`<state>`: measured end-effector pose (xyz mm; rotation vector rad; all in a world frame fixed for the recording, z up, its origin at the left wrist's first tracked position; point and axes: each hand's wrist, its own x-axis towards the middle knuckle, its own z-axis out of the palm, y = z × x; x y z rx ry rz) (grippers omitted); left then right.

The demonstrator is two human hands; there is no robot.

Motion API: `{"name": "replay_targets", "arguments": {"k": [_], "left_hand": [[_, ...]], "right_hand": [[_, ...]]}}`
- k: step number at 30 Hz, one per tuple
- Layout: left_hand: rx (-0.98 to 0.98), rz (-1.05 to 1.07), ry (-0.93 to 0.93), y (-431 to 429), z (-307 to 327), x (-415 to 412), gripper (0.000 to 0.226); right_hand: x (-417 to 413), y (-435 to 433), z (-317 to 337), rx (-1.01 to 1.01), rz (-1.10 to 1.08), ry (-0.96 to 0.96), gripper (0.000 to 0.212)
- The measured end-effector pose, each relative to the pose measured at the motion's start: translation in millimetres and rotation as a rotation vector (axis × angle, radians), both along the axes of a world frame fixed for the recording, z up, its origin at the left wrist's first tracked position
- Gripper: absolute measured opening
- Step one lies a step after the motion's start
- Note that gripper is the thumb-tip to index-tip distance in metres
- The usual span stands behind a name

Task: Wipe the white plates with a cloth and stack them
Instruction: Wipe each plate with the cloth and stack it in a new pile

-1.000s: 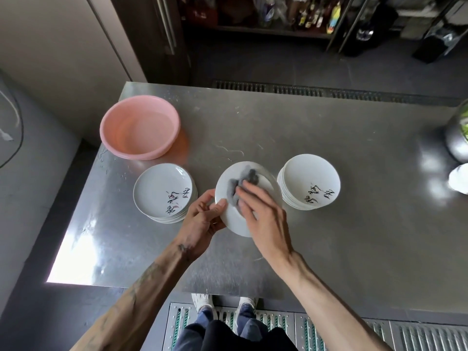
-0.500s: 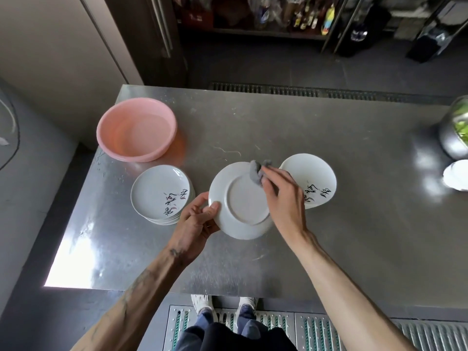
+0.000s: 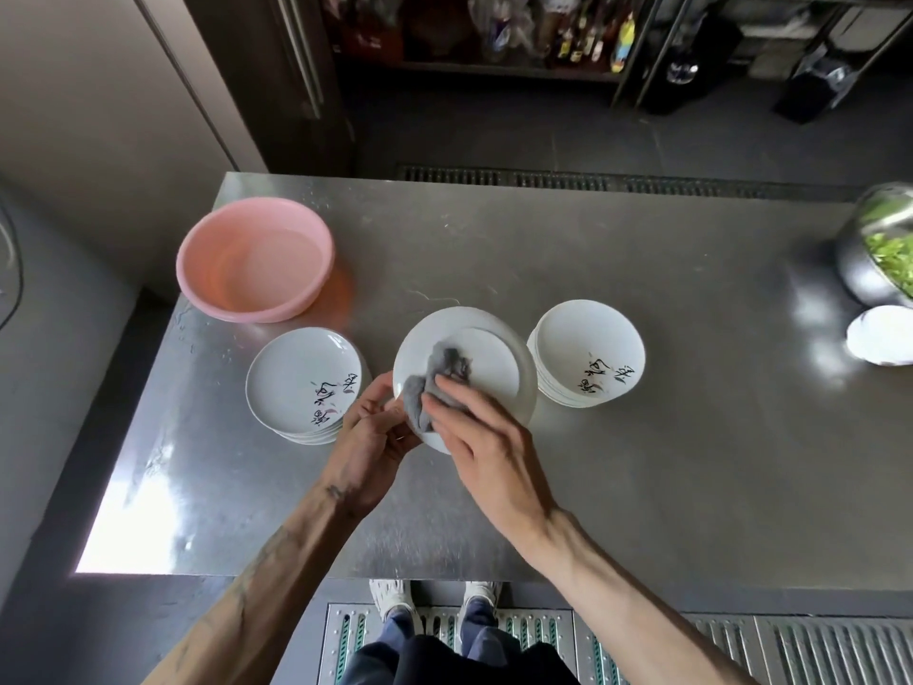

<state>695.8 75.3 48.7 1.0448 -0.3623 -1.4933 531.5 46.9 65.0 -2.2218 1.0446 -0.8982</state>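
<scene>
Over the front-middle of the brushed steel table [image 3: 691,437], left hand [image 3: 370,437] pinches the round white ceramic plate [image 3: 494,368] by its rim, right hand [image 3: 489,452] presses the crumpled grey cloth [image 3: 435,383] flat-fingered on it; I'd worry hard rubbing cd lever it out & chip it.

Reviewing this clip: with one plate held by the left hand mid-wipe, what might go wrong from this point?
1. The left hand grips the plate only at its near rim while the right hand presses the cloth against it. A hard push might slip it onto the steel table.
2. The plate sits close between the left stack and the right stack, so a swing may knock either.
</scene>
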Motion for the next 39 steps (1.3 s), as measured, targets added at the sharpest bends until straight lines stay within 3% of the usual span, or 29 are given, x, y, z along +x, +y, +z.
{"name": "replay_targets", "arguments": {"k": [2, 6, 11, 15, 20, 25, 29, 34, 39], "left_hand": [[0.002, 0.009, -0.009, 2.3, 0.0, 2.1, 0.029], [0.053, 0.049, -0.058, 0.4, 0.9, 0.9, 0.025], [0.030, 0.062, -0.047, -2.2, 4.5, -2.5, 0.027], [0.030, 0.091, -0.048, -1.2, 3.2, -7.8, 0.023], [0.051, 0.116, -0.056, -0.9, 0.9, -7.4, 0.023], [0.041, 0.147, -0.039, 0.0, 5.2, -5.7, 0.023], [0.046, 0.131, 0.020, -0.7, 4.4, -4.6, 0.021], [0.072, 0.188, 0.071, -3.0, 6.3, 1.6, 0.020], [0.090, 0.148, 0.038, -3.5, 7.4, 7.7, 0.026]], "right_hand": [[-10.5, -2.7, -5.6, -0.027, 0.011, 0.007, 0.033], [-13.1, -21.6, -10.2, 0.103, -0.287, -0.017, 0.030], [3.0, 4.5, -16.7, 0.015, -0.109, -0.024, 0.033], [3.2, 9.9, -19.2, 0.025, -0.263, -0.040, 0.035], [6.5, 16.6, -23.2, -0.077, -0.147, 0.011, 0.035], [3.1, 16.2, -22.8, -0.037, -0.238, -0.009, 0.038], [24.8, 17.9, -18.3, -0.090, -0.170, -0.014, 0.037], [-8.3, 10.0, -23.7, -0.162, -0.218, -0.057, 0.040], [-31.9, -27.0, -22.9, 0.060, -0.397, -0.145, 0.037]]}}
